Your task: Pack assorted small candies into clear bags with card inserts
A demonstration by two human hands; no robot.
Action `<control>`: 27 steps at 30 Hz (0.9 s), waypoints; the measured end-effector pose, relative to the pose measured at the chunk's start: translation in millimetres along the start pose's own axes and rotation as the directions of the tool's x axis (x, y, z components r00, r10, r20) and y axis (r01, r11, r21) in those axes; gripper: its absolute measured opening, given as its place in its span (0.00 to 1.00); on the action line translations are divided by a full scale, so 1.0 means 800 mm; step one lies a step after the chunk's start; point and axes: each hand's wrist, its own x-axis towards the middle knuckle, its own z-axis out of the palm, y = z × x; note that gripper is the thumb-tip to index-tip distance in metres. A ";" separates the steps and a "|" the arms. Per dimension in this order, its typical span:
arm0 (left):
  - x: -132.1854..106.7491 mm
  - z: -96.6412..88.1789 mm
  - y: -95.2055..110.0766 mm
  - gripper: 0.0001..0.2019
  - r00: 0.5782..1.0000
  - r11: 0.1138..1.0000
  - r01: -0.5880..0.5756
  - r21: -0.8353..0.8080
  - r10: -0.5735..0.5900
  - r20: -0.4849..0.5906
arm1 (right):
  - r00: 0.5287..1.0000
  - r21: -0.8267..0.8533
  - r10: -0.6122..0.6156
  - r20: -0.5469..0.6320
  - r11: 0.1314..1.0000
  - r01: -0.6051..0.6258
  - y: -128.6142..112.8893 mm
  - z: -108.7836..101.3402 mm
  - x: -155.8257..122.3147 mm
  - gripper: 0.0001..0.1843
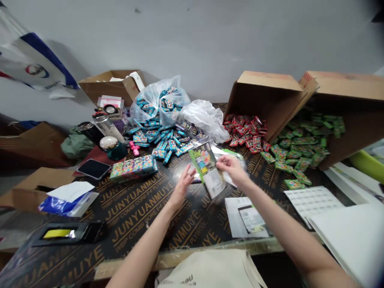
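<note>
A flat printed packet [207, 170], green and multicoloured with a pale grey lower part, is tilted above the middle of the table. My right hand [232, 168] pinches its right edge between thumb and fingers. Just left of the packet, my left hand [183, 185] has its fingers apart and seems to hold nothing; whether a fingertip touches the packet I cannot tell. Behind and partly under the packet lie more flat sheets in clear plastic [238, 156]. Beyond them is a loose pile of small blue boxes [168, 146].
Clear bags of blue boxes [159, 106] stand at the back. Small red packs [246, 130] and green packs [297, 148] spill from tipped cartons [267, 82]. Tumblers [106, 126], a phone [93, 169] and a wrapped row of boxes [134, 167] lie left. White sheets [313, 202] lie right.
</note>
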 end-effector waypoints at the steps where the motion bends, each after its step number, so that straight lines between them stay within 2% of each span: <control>1: -0.005 0.014 0.002 0.34 0.998 0.986 0.061 -0.154 -0.055 0.039 | 0.999 0.085 0.037 0.040 0.996 -0.040 -0.006 0.027 -0.016 0.14; 2: -0.010 0.025 0.003 0.34 0.992 0.955 0.122 -0.271 -0.106 0.071 | 0.998 0.100 0.065 0.020 0.993 -0.067 -0.009 0.051 -0.032 0.15; 4: -0.022 0.039 0.004 0.34 0.972 0.883 0.233 -0.408 -0.200 0.121 | 0.980 -0.045 0.018 -0.198 0.999 -0.027 -0.008 0.087 -0.059 0.24; 6: -0.036 0.041 0.002 0.32 0.955 0.836 0.296 -0.463 -0.253 0.153 | 0.923 -0.289 -0.150 -0.355 0.956 0.044 -0.006 0.102 -0.075 0.36; 7: -0.043 0.039 0.000 0.32 0.947 0.822 0.322 -0.469 -0.275 0.169 | 0.902 -0.390 -0.243 -0.358 0.916 0.092 -0.006 0.102 -0.079 0.39; 10: -0.064 0.028 -0.010 0.28 0.912 0.817 0.408 -0.407 -0.353 0.207 | 0.899 -0.493 -0.396 -0.185 0.829 0.264 -0.013 0.087 -0.078 0.37; 12: -0.072 0.022 -0.018 0.25 0.903 0.841 0.428 -0.330 -0.385 0.190 | 0.912 -0.469 -0.400 -0.087 0.824 0.317 -0.021 0.076 -0.071 0.34; 14: -0.073 0.018 -0.021 0.25 0.920 0.885 0.389 -0.255 -0.362 0.147 | 0.928 -0.445 -0.372 -0.003 0.832 0.332 -0.028 0.066 -0.064 0.26; 16: -0.070 0.017 -0.018 0.26 0.938 0.923 0.340 -0.181 -0.318 0.139 | 0.926 -0.428 -0.348 0.149 0.821 0.377 -0.033 0.059 -0.058 0.19; 19: -0.067 0.018 -0.003 0.28 0.956 0.964 0.250 -0.094 -0.230 0.182 | 0.855 -0.389 -0.290 0.429 0.795 0.465 -0.037 0.048 -0.054 0.18; 20: -0.067 0.018 0.003 0.27 0.960 0.973 0.219 -0.075 -0.201 0.195 | 0.831 -0.377 -0.265 0.489 0.795 0.476 -0.038 0.044 -0.053 0.19; 22: -0.069 0.020 0.012 0.24 0.962 0.980 0.195 -0.043 -0.182 0.203 | 0.815 -0.368 -0.220 0.536 0.808 0.460 -0.041 0.036 -0.053 0.27; 25: -0.072 0.023 0.015 0.20 0.952 0.966 0.258 -0.014 -0.252 0.176 | 0.842 -0.363 -0.162 0.514 0.849 0.385 -0.044 0.032 -0.052 0.38; 27: -0.072 0.024 0.012 0.19 0.951 0.957 0.287 -0.036 -0.280 0.135 | 0.868 -0.303 -0.150 0.473 0.897 0.321 -0.042 0.034 -0.051 0.39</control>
